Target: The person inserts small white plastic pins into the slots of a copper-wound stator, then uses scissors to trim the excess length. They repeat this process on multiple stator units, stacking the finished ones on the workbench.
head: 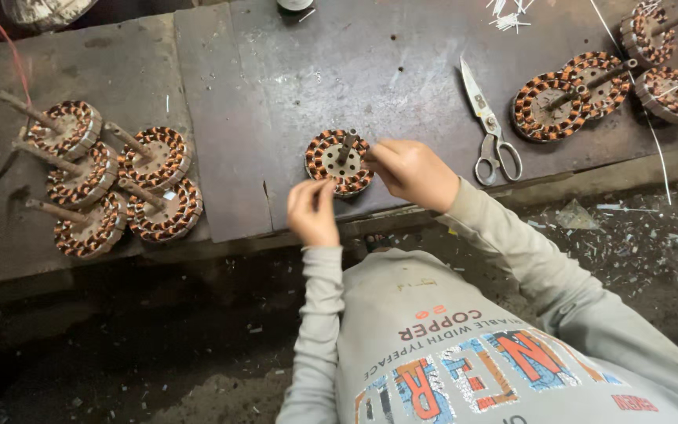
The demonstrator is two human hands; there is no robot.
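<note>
A: Start at nine o'clock. What sits there?

B: A cluster of five round copper-wound motor stators with rusty shafts, packed touching one another on the worn grey metal tabletop.

A: And in the middle?

B: A single round copper-wound stator with a short upright shaft, near the front edge of the tabletop. The left hand is at its six o'clock, fingertips pinched together at the rim. Its grip looks nearly closed, perhaps on a fine wire end, but whatever it pinches is too small for me to tell. The right hand is at the stator's three o'clock, fingers curled in against the windings, closed tight at the tips; I cannot tell whether it grips wire or only steadies the coil.

A: Which step does that look like?

B: I judge it as fine work on the winding leads at the near rim, mid-way rather than finished, since both hands are on the piece.

A: What does the next move call for?

B: Probably a steady pinch and small pulls, keeping the stator flat so the thin wire isn't kinked.

A: Further right?

B: Steel scissors with grey handles lying untouched, blades toward twelve o'clock. Beyond, at two o'clock, a group of four more copper-wound stators, with white trimmings nearby.
</note>
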